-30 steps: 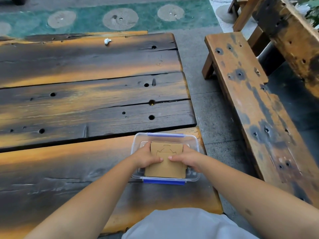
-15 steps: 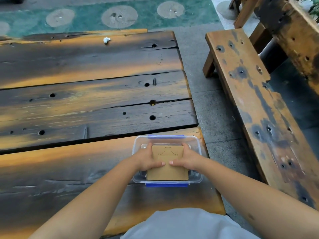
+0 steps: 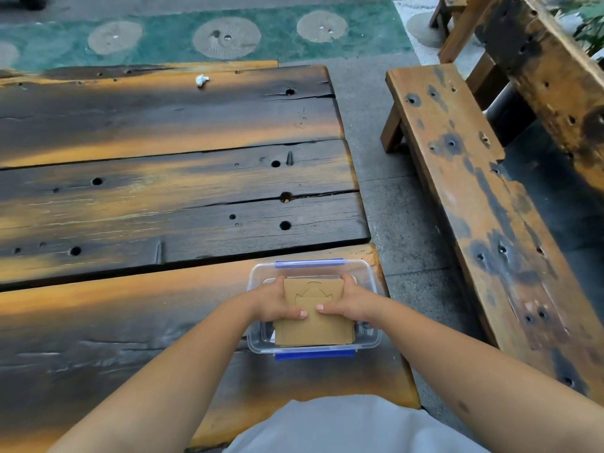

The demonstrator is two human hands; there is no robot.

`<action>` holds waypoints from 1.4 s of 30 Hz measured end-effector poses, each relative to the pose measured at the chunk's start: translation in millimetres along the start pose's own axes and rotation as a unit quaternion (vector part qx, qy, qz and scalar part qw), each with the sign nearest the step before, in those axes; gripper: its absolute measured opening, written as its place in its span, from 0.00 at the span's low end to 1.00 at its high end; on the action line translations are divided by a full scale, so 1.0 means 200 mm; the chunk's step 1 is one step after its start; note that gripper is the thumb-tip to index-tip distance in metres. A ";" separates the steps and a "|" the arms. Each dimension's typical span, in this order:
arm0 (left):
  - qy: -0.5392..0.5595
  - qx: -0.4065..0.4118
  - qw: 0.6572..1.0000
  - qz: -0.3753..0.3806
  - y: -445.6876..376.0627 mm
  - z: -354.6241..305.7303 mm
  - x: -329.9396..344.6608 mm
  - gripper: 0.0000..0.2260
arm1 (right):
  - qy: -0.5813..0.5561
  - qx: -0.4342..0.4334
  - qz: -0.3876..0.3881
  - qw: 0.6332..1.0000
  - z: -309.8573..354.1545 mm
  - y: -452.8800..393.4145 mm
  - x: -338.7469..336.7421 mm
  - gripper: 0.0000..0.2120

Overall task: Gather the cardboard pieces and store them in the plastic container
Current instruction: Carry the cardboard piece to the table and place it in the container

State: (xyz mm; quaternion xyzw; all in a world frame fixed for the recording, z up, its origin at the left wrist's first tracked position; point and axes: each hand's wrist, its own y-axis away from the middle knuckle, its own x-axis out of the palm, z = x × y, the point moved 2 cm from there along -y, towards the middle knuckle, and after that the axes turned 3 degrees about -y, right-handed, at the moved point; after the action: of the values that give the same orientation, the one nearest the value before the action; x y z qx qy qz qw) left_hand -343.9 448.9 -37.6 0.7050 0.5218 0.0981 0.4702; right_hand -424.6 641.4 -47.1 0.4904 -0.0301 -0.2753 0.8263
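Observation:
A clear plastic container [image 3: 371,279] with blue clips stands at the near right corner of the wooden table. Inside its rim sits a stack of brown cardboard pieces [image 3: 315,325]; the top piece bears a cut gear-like outline. My left hand [image 3: 273,304] grips the stack's left side and my right hand [image 3: 351,304] grips its right side, both thumbs pressed on the top piece. The lower pieces and the container's floor are mostly hidden by the stack and my hands.
The dark, scorched plank table [image 3: 163,197] has holes and gaps. A small white crumpled scrap [image 3: 202,80] lies near its far edge. A wooden bench [image 3: 474,197] runs along the right, across a strip of paved floor.
Both hands have stayed on the cardboard stack in the container; the stack has shifted only slightly. The view has drifted a little.

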 end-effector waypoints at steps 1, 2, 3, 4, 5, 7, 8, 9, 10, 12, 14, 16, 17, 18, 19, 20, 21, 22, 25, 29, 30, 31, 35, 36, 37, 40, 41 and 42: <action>0.000 -0.004 1.000 0.003 0.00 0.00 0.00 0.41 | 0.000 0.005 0.000 1.000 0.00 0.00 0.00 0.57; 0.000 -0.009 1.000 0.006 0.00 0.00 0.00 0.41 | -0.001 0.011 0.001 1.000 0.00 0.01 0.00 0.57; -0.001 -0.015 1.000 0.010 0.00 0.00 0.00 0.41 | -0.001 0.017 0.002 1.000 0.00 0.01 0.00 0.57; -0.004 -0.019 1.000 0.012 0.00 0.00 0.00 0.41 | -0.001 0.022 0.001 1.000 0.00 0.01 0.00 0.58; -0.008 -0.023 1.000 0.012 0.00 0.00 0.00 0.42 | -0.002 0.025 0.000 1.000 0.00 0.01 0.00 0.58; 0.005 -0.025 1.000 0.012 0.00 0.00 0.00 0.43 | -0.011 0.024 -0.005 1.000 0.00 0.01 0.00 0.57; 0.028 -0.024 0.999 0.011 0.01 0.01 0.00 0.42 | -0.020 0.021 -0.008 1.000 0.00 0.01 0.00 0.56; 0.055 -0.023 0.998 0.007 0.01 0.01 0.01 0.42 | -0.028 0.015 -0.013 0.999 0.00 0.02 -0.01 0.55; 0.081 -0.020 0.996 -0.003 0.02 0.02 0.02 0.41 | -0.035 0.006 -0.020 0.999 0.00 0.04 -0.01 0.53; 0.121 -0.021 0.992 -0.037 0.05 0.03 0.03 0.42 | -0.019 -0.035 -0.049 0.998 0.00 0.09 -0.01 0.47; 0.181 -0.038 0.979 -0.085 0.09 0.05 0.05 0.42 | 0.050 -0.119 -0.112 0.985 -0.01 0.16 -0.01 0.39; 0.268 -0.068 0.955 -0.111 0.13 0.06 0.07 0.37 | 0.098 -0.221 -0.207 0.948 -0.04 0.25 -0.02 0.29; 0.315 -0.082 0.940 -0.103 0.15 0.07 0.08 0.34 | 0.094 -0.254 -0.250 0.930 -0.06 0.28 -0.04 0.27; 0.364 -0.093 0.923 -0.085 0.16 0.07 0.09 0.29 | 0.074 -0.262 -0.284 0.919 -0.10 0.30 -0.04 0.26; 0.410 -0.103 0.904 -0.061 0.17 0.06 0.11 0.23 | 0.035 -0.239 -0.302 0.922 -0.13 0.30 -0.05 0.28; 0.443 -0.114 0.888 -0.042 0.19 0.05 0.13 0.19 | -0.029 -0.194 -0.297 0.935 -0.17 0.29 -0.06 0.30; 0.460 -0.125 0.879 -0.033 0.20 0.04 0.14 0.16 | -0.117 -0.142 -0.270 0.945 -0.19 0.29 -0.05 0.30; 0.462 -0.132 0.876 -0.032 0.20 0.03 0.16 0.16 | -0.210 -0.098 -0.230 0.945 -0.21 0.29 -0.03 0.30; 0.445 -0.132 0.885 -0.040 0.19 0.03 0.20 0.15 | -0.359 -0.021 -0.145 0.922 -0.24 0.27 0.02 0.29; 0.437 -0.126 0.890 -0.037 0.17 0.01 0.22 0.15 | -0.369 -0.024 -0.124 0.921 -0.25 0.26 0.04 0.29; 0.438 -0.124 0.890 -0.034 0.16 0.01 0.23 0.15 | -0.377 -0.027 -0.118 0.918 -0.24 0.27 0.04 0.29; 0.440 -0.123 0.889 -0.029 0.15 0.00 0.24 0.16 | -0.387 -0.029 -0.116 0.914 -0.23 0.27 0.03 0.28; 0.452 -0.117 0.884 0.006 0.14 -0.04 0.28 0.17 | -0.417 -0.047 -0.098 0.902 -0.23 0.26 0.04 0.25; 0.455 -0.114 0.883 0.010 0.15 -0.05 0.28 0.18 | -0.413 -0.047 -0.101 0.904 -0.24 0.26 0.04 0.26; 0.452 -0.112 0.885 0.016 0.14 -0.05 0.29 0.18 | -0.408 -0.045 -0.101 0.906 -0.25 0.25 0.04 0.28; 0.438 -0.100 0.893 0.041 0.15 -0.05 0.28 0.23 | -0.376 -0.046 -0.102 0.920 -0.25 0.24 0.03 0.29; 0.420 -0.094 0.901 0.048 0.16 -0.06 0.27 0.26 | -0.345 -0.051 -0.111 0.931 -0.25 0.23 0.03 0.29; 0.386 -0.090 0.917 0.045 0.18 -0.07 0.26 0.30 | -0.295 -0.057 -0.137 0.944 -0.25 0.24 0.03 0.31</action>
State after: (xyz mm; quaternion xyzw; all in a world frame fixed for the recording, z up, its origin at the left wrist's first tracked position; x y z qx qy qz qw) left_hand -307.6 499.8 -20.8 0.5904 0.6191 0.4299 0.2887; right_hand -384.1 696.4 -35.2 0.3387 -0.1898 -0.5196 0.7611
